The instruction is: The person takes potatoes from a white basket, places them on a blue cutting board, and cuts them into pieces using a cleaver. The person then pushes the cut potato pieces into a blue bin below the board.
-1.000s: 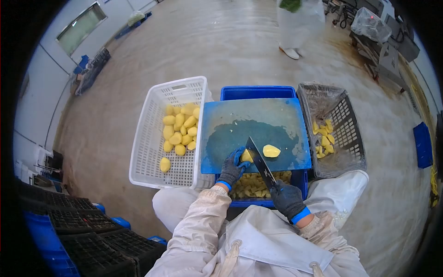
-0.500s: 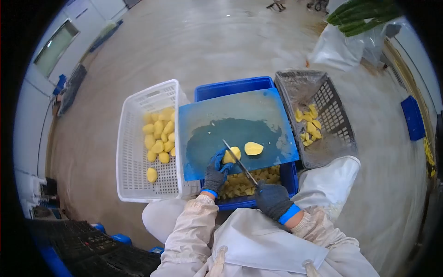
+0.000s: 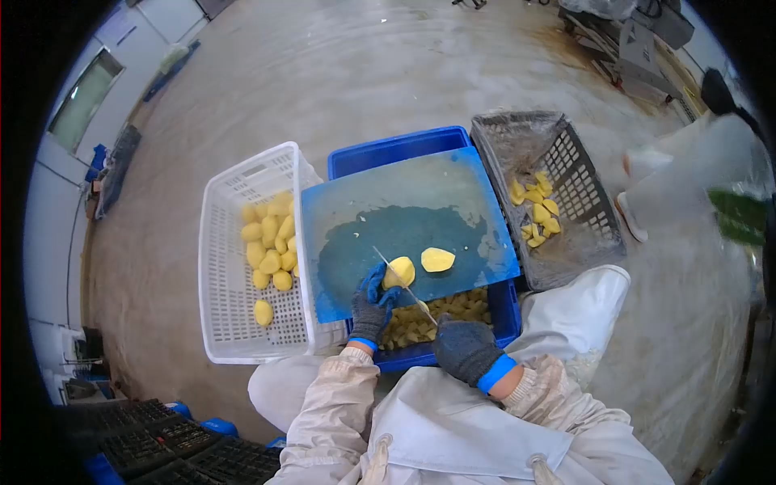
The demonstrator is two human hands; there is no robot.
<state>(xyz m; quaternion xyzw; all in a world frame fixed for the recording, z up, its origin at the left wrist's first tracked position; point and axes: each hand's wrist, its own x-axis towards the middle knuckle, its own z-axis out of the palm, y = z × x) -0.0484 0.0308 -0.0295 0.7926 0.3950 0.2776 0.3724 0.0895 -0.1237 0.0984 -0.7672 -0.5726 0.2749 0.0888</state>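
Note:
My left hand (image 3: 372, 309), in a dark glove with blue fingers, is closed against a peeled potato piece (image 3: 399, 273) at the near edge of a blue cutting board (image 3: 436, 182). In my right hand (image 3: 467, 349), also gloved, is a knife (image 3: 396, 272), its blade lying across that potato piece. A small yellow scrap clings to the blade close to my right fingers. To the right of the blade, a cut potato half (image 3: 437, 259) rests on the wet board. Below the board's near edge, chopped potato chunks (image 3: 453, 307) show in a blue bin (image 3: 508, 311).
On the left, a white crate (image 3: 212, 267) holds several whole peeled potatoes (image 3: 271, 242). A plastic-lined dark basket (image 3: 594, 206) on the right contains potato offcuts (image 3: 540, 212). Another person (image 3: 687, 170) passes at far right, beside long green produce (image 3: 740, 214). Black crates (image 3: 153, 440) stand lower left.
The knife blade has shifted slightly, and a yellow scrap now shows on it. The other person with the green produce has come nearer along the right side. My view has shifted a little.

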